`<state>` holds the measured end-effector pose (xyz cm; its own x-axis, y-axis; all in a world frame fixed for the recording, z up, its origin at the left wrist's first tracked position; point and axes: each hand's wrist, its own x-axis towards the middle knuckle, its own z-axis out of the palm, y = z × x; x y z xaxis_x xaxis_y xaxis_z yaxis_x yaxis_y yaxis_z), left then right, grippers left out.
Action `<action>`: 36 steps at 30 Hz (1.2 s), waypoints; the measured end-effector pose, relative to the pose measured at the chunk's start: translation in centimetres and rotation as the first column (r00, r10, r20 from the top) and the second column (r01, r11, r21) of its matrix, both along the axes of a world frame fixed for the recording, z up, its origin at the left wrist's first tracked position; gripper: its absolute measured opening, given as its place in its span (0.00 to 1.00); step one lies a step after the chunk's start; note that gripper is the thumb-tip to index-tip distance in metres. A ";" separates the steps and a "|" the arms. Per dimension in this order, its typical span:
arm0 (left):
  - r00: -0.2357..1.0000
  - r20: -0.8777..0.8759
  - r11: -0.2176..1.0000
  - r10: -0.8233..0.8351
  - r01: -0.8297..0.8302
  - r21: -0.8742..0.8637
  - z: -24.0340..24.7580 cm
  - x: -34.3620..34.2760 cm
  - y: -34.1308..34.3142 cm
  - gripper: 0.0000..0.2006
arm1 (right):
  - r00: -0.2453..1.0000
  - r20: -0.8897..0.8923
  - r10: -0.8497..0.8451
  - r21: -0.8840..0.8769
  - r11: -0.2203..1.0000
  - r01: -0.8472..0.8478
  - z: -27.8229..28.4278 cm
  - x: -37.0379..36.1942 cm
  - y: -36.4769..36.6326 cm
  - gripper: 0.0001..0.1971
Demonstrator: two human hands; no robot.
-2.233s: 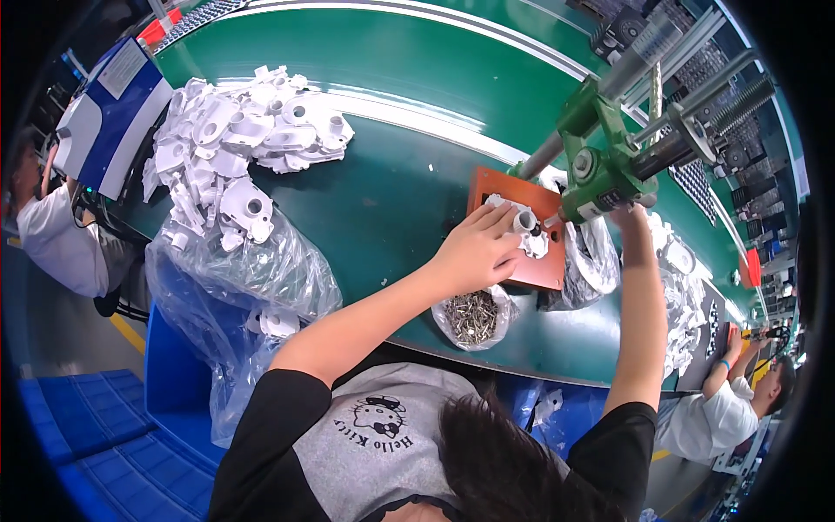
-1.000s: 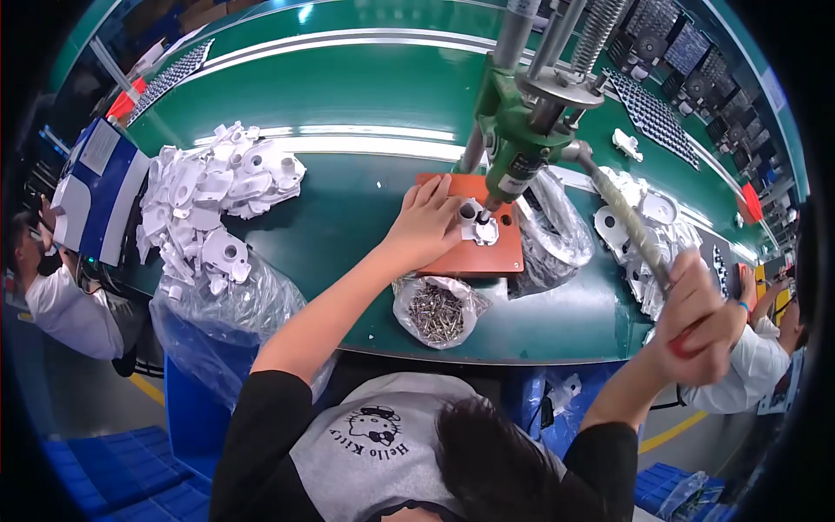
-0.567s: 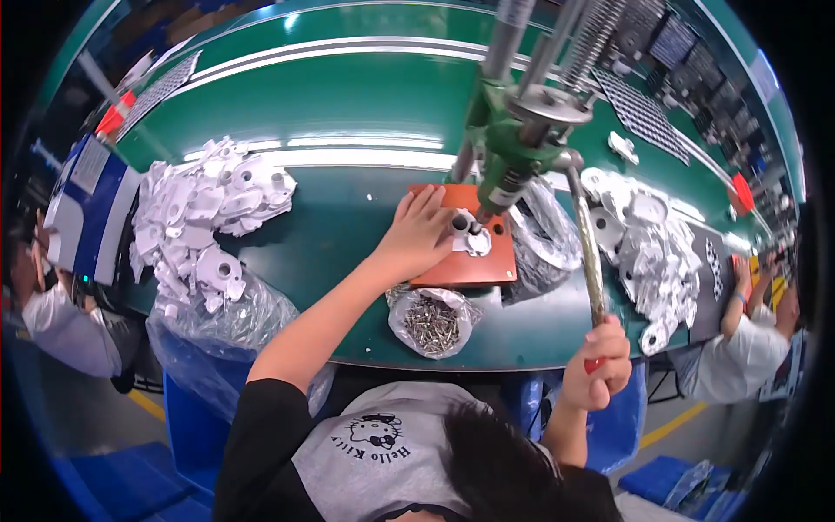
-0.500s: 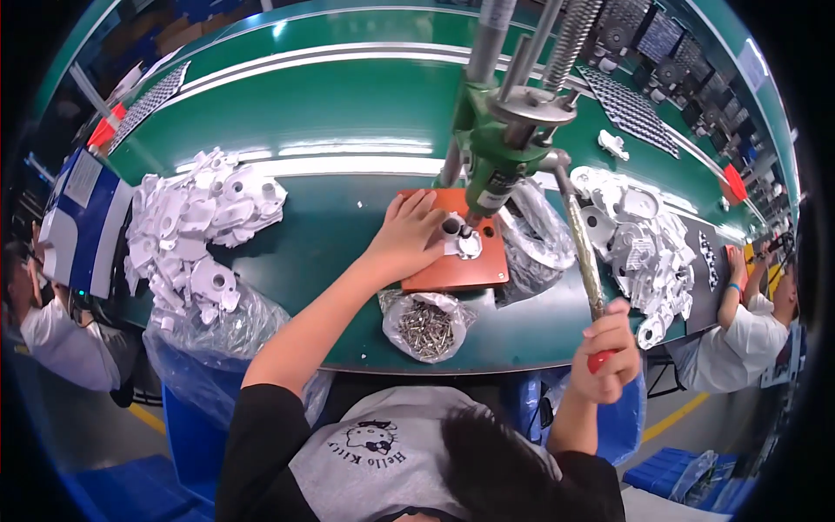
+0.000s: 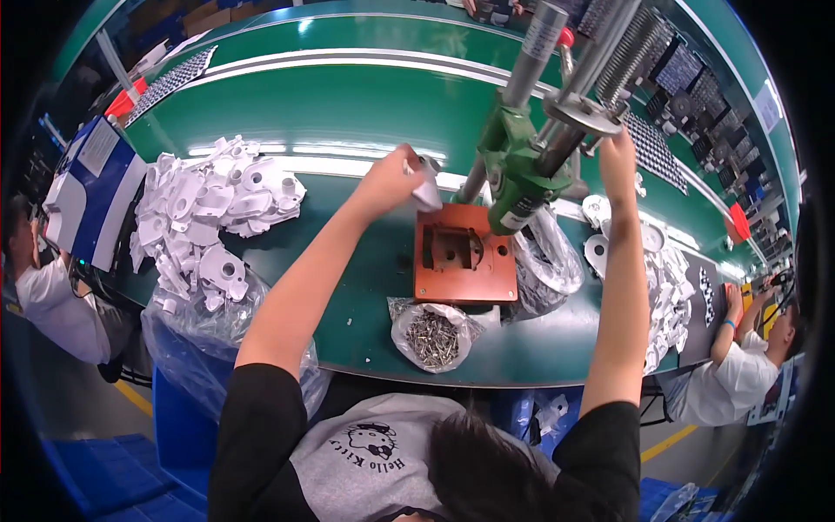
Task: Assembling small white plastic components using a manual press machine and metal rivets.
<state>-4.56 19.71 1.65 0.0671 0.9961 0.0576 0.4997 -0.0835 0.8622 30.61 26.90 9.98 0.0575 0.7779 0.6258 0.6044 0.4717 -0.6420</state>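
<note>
My left hand (image 5: 389, 180) is closed on a white plastic part (image 5: 427, 193), lifted just beyond the far left corner of the orange fixture block (image 5: 465, 283). The block's shaped recess shows bare. Over the block's right side stands the green hand press (image 5: 522, 178). My right hand (image 5: 618, 161) is raised beside the press's round metal plate (image 5: 583, 114); its fingers are partly hidden, so I cannot tell what they grip. The lever's red knob (image 5: 565, 36) points up at the far side. A plastic bag of small metal pins (image 5: 432, 337) sits in front of the block.
White plastic parts are heaped at left (image 5: 204, 200) and at right (image 5: 665, 287). A clear plastic bag (image 5: 557, 261) lies right of the block. A blue-and-white machine (image 5: 96, 191) stands far left. Other people sit at both sides.
My left hand has lifted the white part off the orange block, up and away. My right hand has moved from the lowered red knob to beside the press's plate; the lever has swung up.
</note>
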 end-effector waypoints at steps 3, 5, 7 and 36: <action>0.960 0.261 0.991 0.103 -0.122 0.055 -4.1 0.3 3.7 0.17 | 0.719 0.550 -0.424 0.019 0.868 0.497 -5.9 9.9 -1.2 0.24; 0.988 0.143 0.988 0.053 -0.073 0.137 -3.0 0.8 3.4 0.21 | 0.477 0.758 -0.445 -0.072 0.669 0.739 -7.0 13.7 -3.9 0.36; 0.992 0.089 0.981 0.092 -0.105 0.161 -5.4 0.6 4.9 0.26 | 0.375 0.845 -0.381 -0.110 0.563 0.819 -6.6 15.0 -5.3 0.40; 0.434 -0.614 0.751 0.659 -0.430 0.501 -0.5 -28.2 -10.3 0.14 | 0.958 -0.257 0.130 -0.183 0.966 -0.180 -0.8 13.8 -14.3 0.35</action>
